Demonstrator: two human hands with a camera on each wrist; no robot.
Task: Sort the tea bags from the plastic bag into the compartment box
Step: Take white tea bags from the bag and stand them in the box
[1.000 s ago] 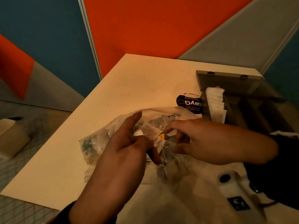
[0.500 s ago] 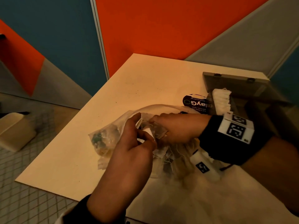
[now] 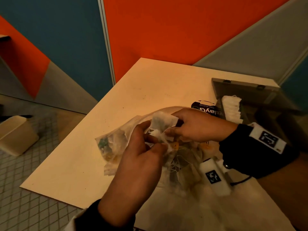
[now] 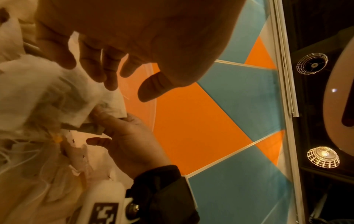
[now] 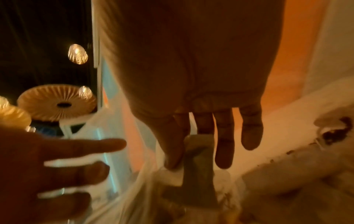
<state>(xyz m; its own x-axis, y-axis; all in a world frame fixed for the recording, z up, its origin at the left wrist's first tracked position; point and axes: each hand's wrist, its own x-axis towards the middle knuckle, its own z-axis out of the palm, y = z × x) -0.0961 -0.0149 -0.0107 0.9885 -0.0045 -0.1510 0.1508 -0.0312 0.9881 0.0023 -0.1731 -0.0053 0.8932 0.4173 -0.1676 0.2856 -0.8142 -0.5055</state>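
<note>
A clear plastic bag [image 3: 113,145] of tangled tea bags lies on the table. My right hand [image 3: 173,124] pinches one pale tea bag [image 3: 162,122] between thumb and forefinger, lifted just above the bag's mouth. The same tea bag [image 4: 113,103] shows in the left wrist view and hangs below my right thumb as a tea bag [image 5: 199,174] in the right wrist view. My left hand [image 3: 150,135] rests at the mouth with its fingers [image 5: 80,169] spread fairly straight against the film. The compartment box [image 3: 241,85] stands open at the right, with a row of white tea bags [image 3: 230,107] in it.
A black printed packet [image 3: 204,107] lies between the bag and the box. The pale table [image 3: 150,84] ends at its left edge close to the bag. A beige bin [image 3: 15,135] stands on the tiled floor to the left. Coloured wall panels stand behind.
My right hand, which was reaching into the bag, has drawn one tea bag up out of the mouth. My left hand has stayed at the opening with its fingers loosened.
</note>
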